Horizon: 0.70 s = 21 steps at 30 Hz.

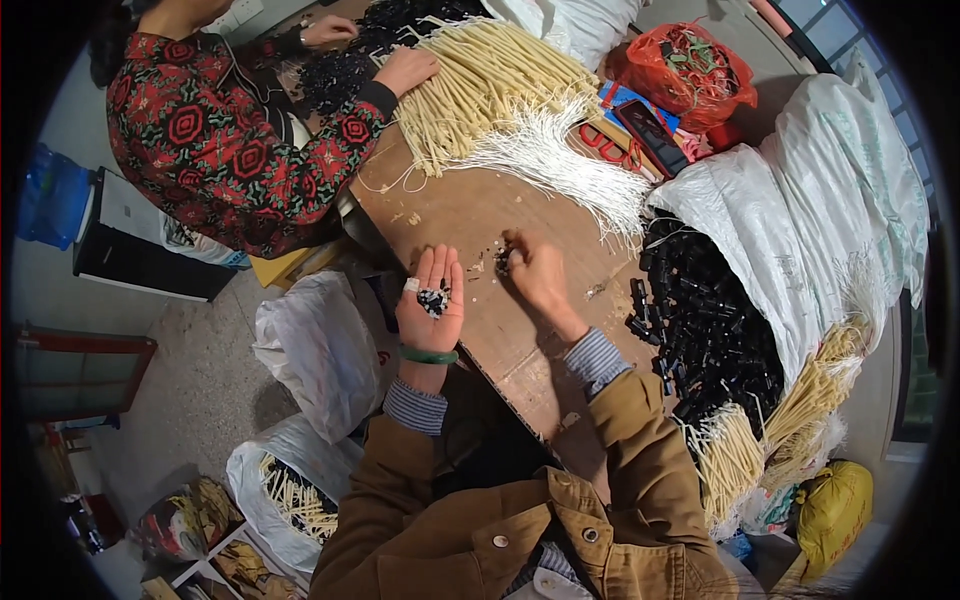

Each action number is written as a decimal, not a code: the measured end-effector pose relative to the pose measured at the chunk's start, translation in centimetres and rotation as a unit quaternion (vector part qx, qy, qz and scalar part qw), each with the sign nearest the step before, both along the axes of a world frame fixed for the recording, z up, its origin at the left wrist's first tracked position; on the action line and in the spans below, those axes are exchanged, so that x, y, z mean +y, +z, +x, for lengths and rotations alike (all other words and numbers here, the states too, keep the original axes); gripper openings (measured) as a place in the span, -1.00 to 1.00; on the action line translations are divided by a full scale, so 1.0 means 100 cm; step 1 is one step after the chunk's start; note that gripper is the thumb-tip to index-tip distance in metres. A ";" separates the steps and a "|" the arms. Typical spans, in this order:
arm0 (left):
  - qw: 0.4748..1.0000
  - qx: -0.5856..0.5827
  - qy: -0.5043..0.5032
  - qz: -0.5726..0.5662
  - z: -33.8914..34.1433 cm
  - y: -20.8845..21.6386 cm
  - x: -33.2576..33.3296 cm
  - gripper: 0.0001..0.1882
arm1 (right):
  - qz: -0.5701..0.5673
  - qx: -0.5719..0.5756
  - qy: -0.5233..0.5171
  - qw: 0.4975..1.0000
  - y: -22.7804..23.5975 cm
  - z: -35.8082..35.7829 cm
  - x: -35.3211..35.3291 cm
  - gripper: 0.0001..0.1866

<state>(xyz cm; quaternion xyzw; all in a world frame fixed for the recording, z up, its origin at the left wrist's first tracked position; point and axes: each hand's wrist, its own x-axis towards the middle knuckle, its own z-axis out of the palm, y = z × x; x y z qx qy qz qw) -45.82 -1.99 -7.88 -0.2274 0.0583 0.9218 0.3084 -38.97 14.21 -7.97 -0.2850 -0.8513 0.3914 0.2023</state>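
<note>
My left hand is turned palm up with its fingers stretched out flat. A small heap of black and white pieces lies on its palm, and a green bangle circles the wrist. White tape or a similar wrap covers part of one finger. My right hand rests on the brown tabletop, its fingers curled and pinched together around small dark pieces. More tiny pale and dark bits are scattered beside those fingertips. The exact kind of these pieces is too small to tell.
Black plastic parts spill from a white sack at the right. Cream sticks with white cords are piled at the back, near a phone and red scissors. A co-worker in a patterned jacket handles the pile.
</note>
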 end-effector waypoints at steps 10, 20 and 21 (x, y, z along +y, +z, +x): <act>0.953 0.186 -0.044 0.234 -0.010 -0.042 -0.011 -0.60 | 0.125 -0.027 0.101 0.987 -0.004 -0.021 0.006 -0.83; 0.959 0.175 -0.041 0.220 -0.008 -0.045 -0.018 -0.58 | 0.291 0.054 0.289 0.910 -0.004 -0.013 -0.015 -0.80; 0.959 0.171 -0.040 0.220 -0.008 -0.045 -0.019 -0.58 | 0.286 0.036 0.284 0.914 -0.005 -0.011 -0.011 -0.79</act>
